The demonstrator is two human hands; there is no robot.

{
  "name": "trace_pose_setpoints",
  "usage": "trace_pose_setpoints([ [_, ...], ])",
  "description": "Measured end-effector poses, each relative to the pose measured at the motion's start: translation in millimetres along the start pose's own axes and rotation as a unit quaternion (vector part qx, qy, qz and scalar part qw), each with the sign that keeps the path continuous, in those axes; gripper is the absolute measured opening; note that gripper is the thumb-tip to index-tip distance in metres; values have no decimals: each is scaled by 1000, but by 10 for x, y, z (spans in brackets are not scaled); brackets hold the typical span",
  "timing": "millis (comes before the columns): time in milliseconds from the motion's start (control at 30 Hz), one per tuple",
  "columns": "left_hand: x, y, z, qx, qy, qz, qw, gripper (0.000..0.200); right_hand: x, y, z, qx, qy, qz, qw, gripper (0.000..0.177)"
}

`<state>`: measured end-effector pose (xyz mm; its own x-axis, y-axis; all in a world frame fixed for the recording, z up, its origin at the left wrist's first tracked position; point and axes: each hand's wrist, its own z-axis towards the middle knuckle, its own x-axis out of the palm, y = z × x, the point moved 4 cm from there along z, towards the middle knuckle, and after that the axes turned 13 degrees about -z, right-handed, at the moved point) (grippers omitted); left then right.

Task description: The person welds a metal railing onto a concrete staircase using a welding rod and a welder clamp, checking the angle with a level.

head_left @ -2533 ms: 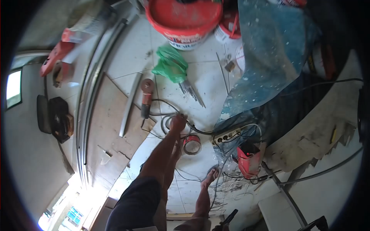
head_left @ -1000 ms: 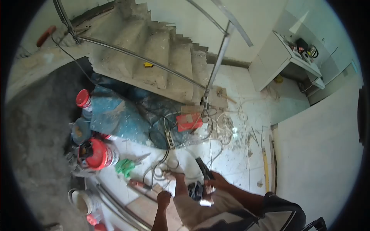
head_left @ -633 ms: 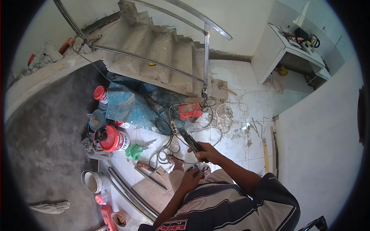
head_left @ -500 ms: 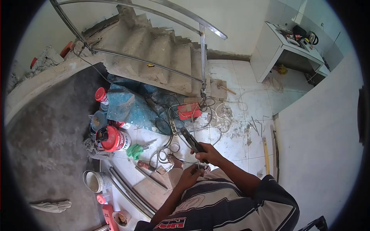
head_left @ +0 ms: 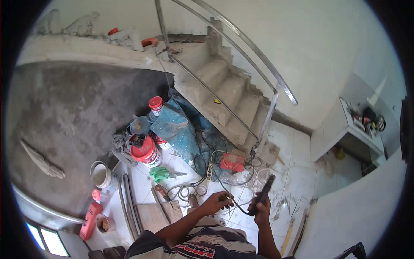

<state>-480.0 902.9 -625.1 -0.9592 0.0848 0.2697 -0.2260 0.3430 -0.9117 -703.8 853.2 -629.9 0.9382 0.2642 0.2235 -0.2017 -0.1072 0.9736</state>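
Black tool [head_left: 268, 187] has swung rightward, clasped in the right hand [head_left: 261, 210], tip beyond its fingers; left hand [head_left: 217, 203] beside a cable [head_left: 239, 208], grip unclear.

1 head-worn camera looks forward and steeply down over the striped shirt [head_left: 205, 235]. The left hand [head_left: 214, 203] and right hand [head_left: 261, 211] sit near the lens; the staircase [head_left: 233, 91] and the wall [head_left: 323, 47] beyond the tiled floor's [head_left: 298, 146] far edge lie farther off. Darkness rounds the wide view's 4 corners.
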Motion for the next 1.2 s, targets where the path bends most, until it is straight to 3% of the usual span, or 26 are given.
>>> trace_pose_setpoints([
  [167, -372, -376, -175, 120, -121, -129, 977, 22, -271, 8, -66, -17, -33, 17, 999, 71],
  [267, -611, -726, -323, 188, -182, -185, 947, 17, -236, 162, -68, 16, -53, -87, 995, 71],
  [367, -843, -1128, -460, 249, -243, -226, 910, 26, -8, 470, -56, -49, -67, -130, 988, 69],
  [533, -1129, -1779, -520, 307, -176, -302, 886, 39, 540, 817, 79, -123, -21, -163, 979, 72],
  [600, -1134, -2064, -578, 330, -160, -300, 881, 40, 838, 943, 146, -205, -26, -215, 955, 80],
  [633, -1148, -2199, -610, 331, -143, -297, 884, 37, 1007, 1032, 154, -218, -10, -245, 945, 83],
  [733, -1195, -2452, -802, 355, -57, -311, 880, 26, 1546, 1323, 68, -214, 20, -295, 931, 71],
  [867, -1420, -2518, -1103, 340, -37, -310, 887, 20, 2096, 1410, -13, -258, 24, -351, 900, 72],
  [967, -1562, -2492, -1346, 332, -41, -295, 895, 24, 2392, 1300, -81, -254, 26, -355, 899, 76],
  [1033, -1623, -2519, -1541, 379, -119, -146, 906, 23, 2523, 1241, -129, -247, 19, -369, 896, 79],
  [1067, -1744, -2457, -1587, 377, -109, -149, 907, 23, 2551, 1144, -155, -247, 31, -342, 906, 84],
  [1133, -2120, -2301, -1674, 424, -149, 129, 884, 25, 2575, 979, -272, -235, 33, -334, 912, 94],
  [1200, -2280, -2069, -1800, 376, -132, 123, 909, 28, 2575, 827, -432, -111, 40, -409, 905, 109],
])
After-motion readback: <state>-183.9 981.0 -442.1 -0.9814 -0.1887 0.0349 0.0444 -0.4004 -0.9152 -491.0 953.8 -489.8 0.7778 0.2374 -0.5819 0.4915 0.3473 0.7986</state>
